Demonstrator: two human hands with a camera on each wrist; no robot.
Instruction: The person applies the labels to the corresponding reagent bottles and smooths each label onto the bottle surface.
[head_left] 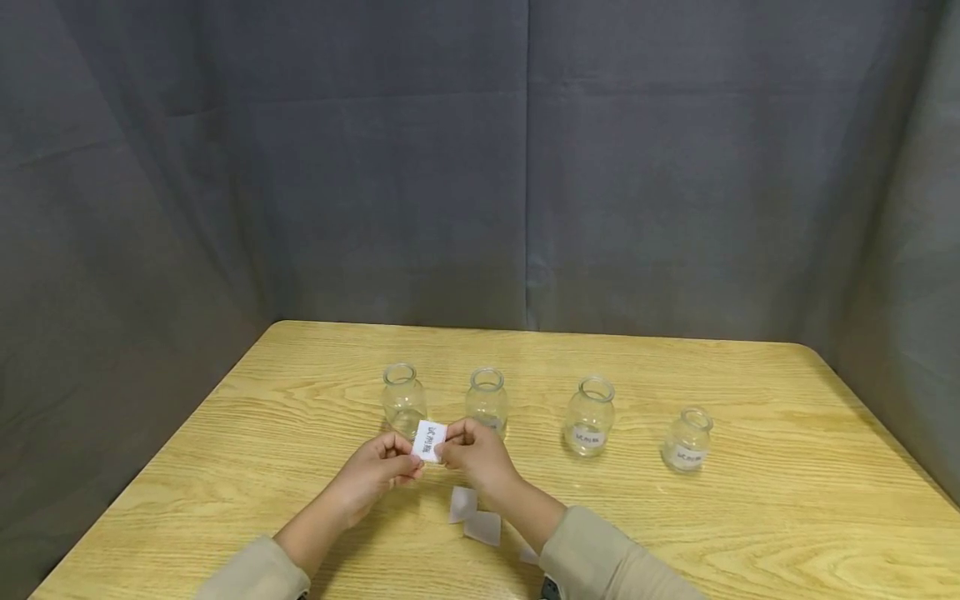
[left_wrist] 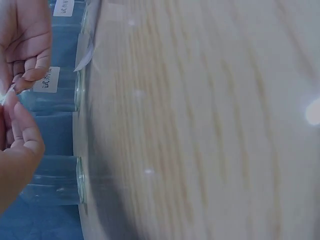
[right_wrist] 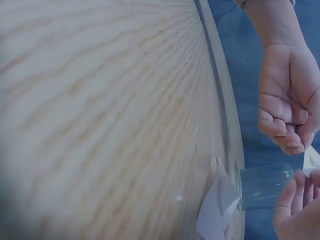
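Observation:
A small white label (head_left: 430, 441) with dark handwritten-looking characters is stretched between both hands. My left hand (head_left: 377, 473) pinches its left edge, while the right hand (head_left: 480, 458) pinches the right edge. Just behind the hands stand two open glass jars, the leftmost jar (head_left: 401, 390) and a second jar (head_left: 487, 398). In the left wrist view the second jar bears a white label (left_wrist: 47, 80); no label shows on the lowest jar (left_wrist: 55, 181) there. The fingers hide part of the leftmost jar in the head view.
Farther right stand a labelled glass jar (head_left: 590, 415) and a smaller labelled jar (head_left: 687, 439). Loose pieces of white paper (head_left: 482, 528) lie on the wooden table (head_left: 225, 500) near the right forearm. Grey curtains (head_left: 390, 183) surround the table.

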